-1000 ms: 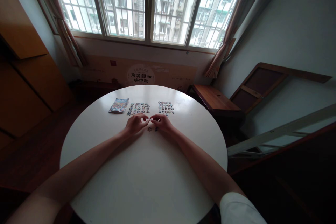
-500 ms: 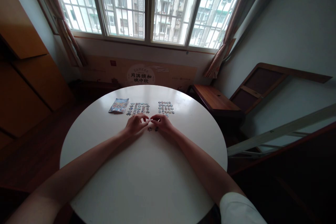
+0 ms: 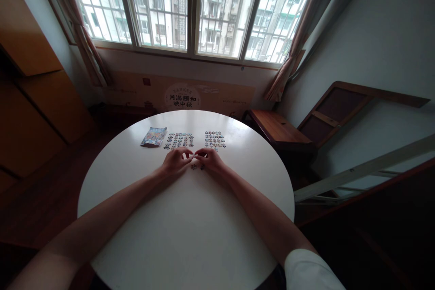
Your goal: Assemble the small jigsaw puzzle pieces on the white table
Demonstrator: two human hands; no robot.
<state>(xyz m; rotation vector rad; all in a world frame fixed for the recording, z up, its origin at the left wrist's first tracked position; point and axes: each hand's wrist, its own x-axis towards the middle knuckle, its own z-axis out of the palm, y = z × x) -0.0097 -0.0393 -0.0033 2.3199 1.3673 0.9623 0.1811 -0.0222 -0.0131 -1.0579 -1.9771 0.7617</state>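
My left hand (image 3: 176,160) and my right hand (image 3: 210,159) meet fingertip to fingertip above the round white table (image 3: 190,226). Both pinch small jigsaw pieces (image 3: 195,156) held between them. A few joined pieces (image 3: 197,167) lie on the table just under my hands. Beyond my hands, loose pieces are laid out in two groups, a left group (image 3: 178,140) and a right group (image 3: 214,139). A colourful printed packet (image 3: 153,136) lies to the left of them.
A window with bars (image 3: 190,9) fills the far wall, with curtains at both sides. A low wooden table (image 3: 277,129) stands at the right. Wooden cabinets (image 3: 30,99) line the left wall. A framed board (image 3: 340,113) leans against the right wall.
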